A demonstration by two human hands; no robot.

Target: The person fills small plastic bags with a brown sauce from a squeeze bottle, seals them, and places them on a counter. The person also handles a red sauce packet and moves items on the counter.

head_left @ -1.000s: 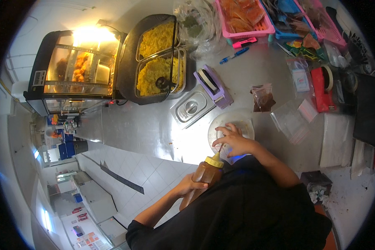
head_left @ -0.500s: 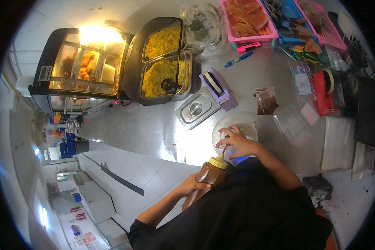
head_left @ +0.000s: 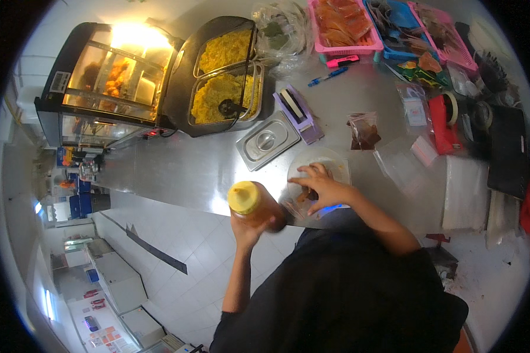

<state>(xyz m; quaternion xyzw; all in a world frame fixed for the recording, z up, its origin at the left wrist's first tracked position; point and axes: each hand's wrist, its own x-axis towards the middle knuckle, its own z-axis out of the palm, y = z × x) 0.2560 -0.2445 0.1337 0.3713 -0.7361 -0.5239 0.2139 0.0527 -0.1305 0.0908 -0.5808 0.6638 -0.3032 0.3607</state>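
My left hand (head_left: 248,233) is wrapped round a clear squeeze bottle (head_left: 269,215) of brown sauce with a yellow nozzle cap. It is tilted, the nozzle facing up and away from my right hand. My right hand (head_left: 327,187) is over a round pale scale plate (head_left: 340,167), with a blue-lit display (head_left: 332,207) beside it. Between its thumb and fingers is a small clear plastic bag (head_left: 292,208) with brown sauce in it, partly hidden by the hand. Farther right on the steel counter lies a filled bag of brown sauce (head_left: 365,134).
Beyond the scale are a steel lid (head_left: 266,140) and a purple tape dispenser (head_left: 298,115). Trays of yellow food (head_left: 222,97) and a lit warming cabinet (head_left: 109,82) stand at left. Pink basket (head_left: 359,47), empty clear bags (head_left: 403,167) and red tape dispenser (head_left: 443,120) sit right.
The squeeze bottle has swung left and up, its nozzle away from the small bag near my right hand. My right hand stays over the scale. The whole view has shifted slightly.
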